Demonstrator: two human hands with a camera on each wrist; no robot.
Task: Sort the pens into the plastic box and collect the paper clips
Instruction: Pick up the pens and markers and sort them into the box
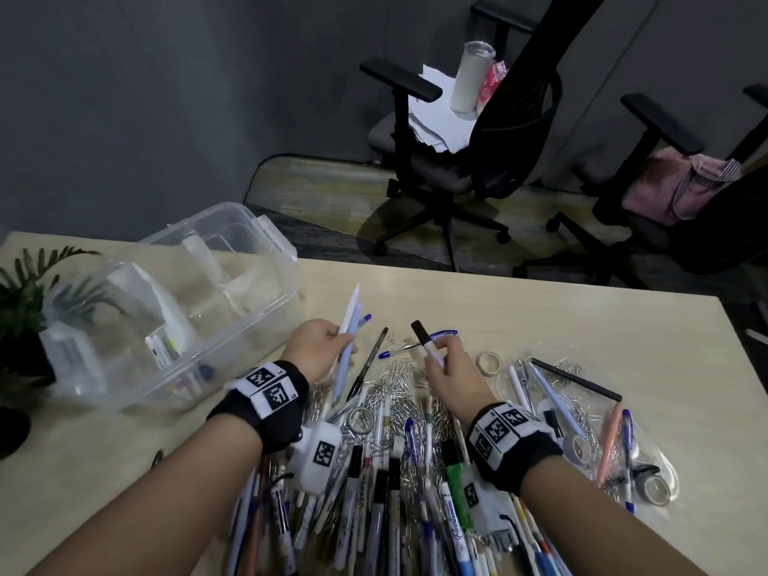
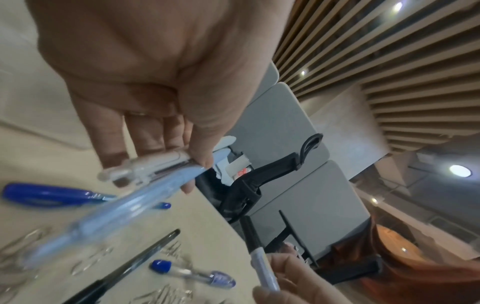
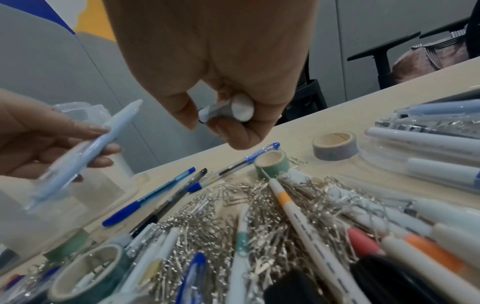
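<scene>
My left hand grips a bundle of pale blue and white pens above the table, just right of the clear plastic box. The same pens show blurred in the left wrist view, pinched under my thumb. My right hand holds a white marker with a black cap, its butt end facing the right wrist camera. A heap of pens and silver paper clips covers the table below both hands.
Tape rolls lie among the pens. A clear bag with more pens and clips sits at the right. A potted plant stands left of the box. Office chairs stand beyond the table's far edge.
</scene>
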